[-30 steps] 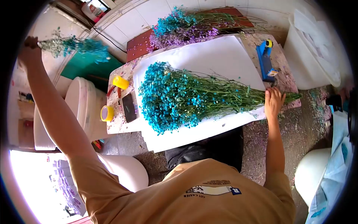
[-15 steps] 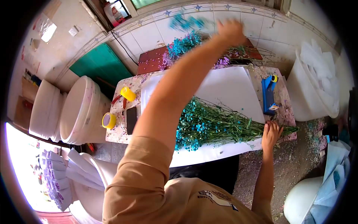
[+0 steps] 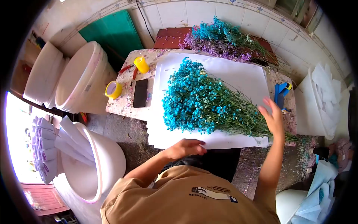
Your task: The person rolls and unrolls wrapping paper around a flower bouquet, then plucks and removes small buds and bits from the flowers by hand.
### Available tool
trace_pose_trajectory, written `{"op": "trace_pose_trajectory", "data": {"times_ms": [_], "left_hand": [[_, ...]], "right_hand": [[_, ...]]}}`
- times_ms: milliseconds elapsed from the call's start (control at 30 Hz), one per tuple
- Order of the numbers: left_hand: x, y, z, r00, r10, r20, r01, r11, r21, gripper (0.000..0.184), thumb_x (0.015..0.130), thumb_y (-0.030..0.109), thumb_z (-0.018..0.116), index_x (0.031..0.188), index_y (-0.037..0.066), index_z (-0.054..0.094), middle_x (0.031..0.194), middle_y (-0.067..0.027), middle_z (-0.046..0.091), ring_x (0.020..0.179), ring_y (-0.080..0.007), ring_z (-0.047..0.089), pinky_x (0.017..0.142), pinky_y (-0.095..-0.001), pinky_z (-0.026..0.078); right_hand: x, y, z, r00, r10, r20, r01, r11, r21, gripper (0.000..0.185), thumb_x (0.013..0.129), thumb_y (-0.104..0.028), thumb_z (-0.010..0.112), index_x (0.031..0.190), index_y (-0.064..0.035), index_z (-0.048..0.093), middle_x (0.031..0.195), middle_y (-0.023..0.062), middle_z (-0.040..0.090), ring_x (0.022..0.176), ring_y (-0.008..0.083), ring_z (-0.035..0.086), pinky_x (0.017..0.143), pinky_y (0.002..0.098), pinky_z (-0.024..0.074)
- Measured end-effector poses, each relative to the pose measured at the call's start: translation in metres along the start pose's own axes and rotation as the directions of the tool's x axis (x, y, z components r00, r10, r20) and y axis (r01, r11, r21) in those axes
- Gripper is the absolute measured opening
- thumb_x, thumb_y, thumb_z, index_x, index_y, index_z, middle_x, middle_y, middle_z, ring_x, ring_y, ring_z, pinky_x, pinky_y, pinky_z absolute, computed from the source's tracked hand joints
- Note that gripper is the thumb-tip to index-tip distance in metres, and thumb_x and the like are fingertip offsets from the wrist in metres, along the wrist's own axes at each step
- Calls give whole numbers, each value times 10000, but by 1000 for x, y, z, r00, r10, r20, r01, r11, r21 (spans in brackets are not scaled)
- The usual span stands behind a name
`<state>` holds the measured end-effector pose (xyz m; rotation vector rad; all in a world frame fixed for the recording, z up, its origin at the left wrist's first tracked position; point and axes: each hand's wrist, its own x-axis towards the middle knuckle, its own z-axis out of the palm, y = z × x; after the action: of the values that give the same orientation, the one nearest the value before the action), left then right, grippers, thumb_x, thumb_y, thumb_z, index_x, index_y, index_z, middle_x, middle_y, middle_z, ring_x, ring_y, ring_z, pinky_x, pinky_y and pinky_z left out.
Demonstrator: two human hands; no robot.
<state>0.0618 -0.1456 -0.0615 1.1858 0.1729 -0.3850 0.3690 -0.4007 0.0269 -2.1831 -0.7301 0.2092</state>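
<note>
A large bunch of blue baby's breath [image 3: 203,99] lies on white paper sheets [image 3: 246,74], its flower heads toward the left and its green stems running to the right. My right hand [image 3: 274,118] is over the stem end with fingers spread; whether it touches the stems I cannot tell. Just off the paper's front edge, close to my body, my left hand [image 3: 185,148] has its fingers loosely stretched to the right and holds nothing visible. Behind the paper, a second pile of blue and purple flowers [image 3: 220,43] rests on a dark red board [image 3: 166,39].
A black phone [image 3: 140,93], yellow tape rolls [image 3: 113,89] and red-handled pliers [image 3: 126,69] sit on the table's left side. On its right stands a blue tape dispenser [image 3: 280,96]. Large white tubs [image 3: 80,76] flank the table, one bin [image 3: 112,156] holding rolled paper.
My left hand has come back from the rear flower pile, where blue sprigs were blurred beside it, to near my body. My right hand has lifted off the stems and opened.
</note>
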Motion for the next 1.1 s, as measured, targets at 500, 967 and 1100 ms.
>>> {"op": "trace_pose_trajectory", "data": {"times_ms": [500, 967, 1100], "left_hand": [[15, 0, 2, 881, 323, -346, -467, 715, -520, 692, 821, 148, 820, 1409, 69, 465, 1373, -95, 554, 1318, -257, 465, 1120, -491, 351], [82, -37, 62, 944, 331, 17, -323, 930, -177, 500, 829, 131, 782, 1269, 50, 558, 1207, -70, 626, 1106, -174, 580, 946, -365, 505], [95, -19, 51, 910, 408, -76, -403, 824, -398, 572, 790, 40, 809, 1301, 60, 552, 1221, -71, 628, 1143, -226, 602, 962, -385, 509]], "right_hand": [[17, -155, 66, 790, -289, 541, 288, 954, 89, 984, 690, -295, 902, 1474, -6, 383, 1461, 164, 472, 1350, 282, 448, 1147, 392, 324], [-258, 22, 1, 968, -195, -160, 40, 745, -665, 569, 874, -305, 723, 1372, -108, 533, 1366, 92, 587, 1289, 333, 492, 1104, 510, 372], [-209, 5, -12, 930, 45, -365, 248, 657, 712, 524, 818, -113, 714, 1310, -40, 545, 1276, 111, 604, 1132, 235, 599, 999, 458, 474]]}}
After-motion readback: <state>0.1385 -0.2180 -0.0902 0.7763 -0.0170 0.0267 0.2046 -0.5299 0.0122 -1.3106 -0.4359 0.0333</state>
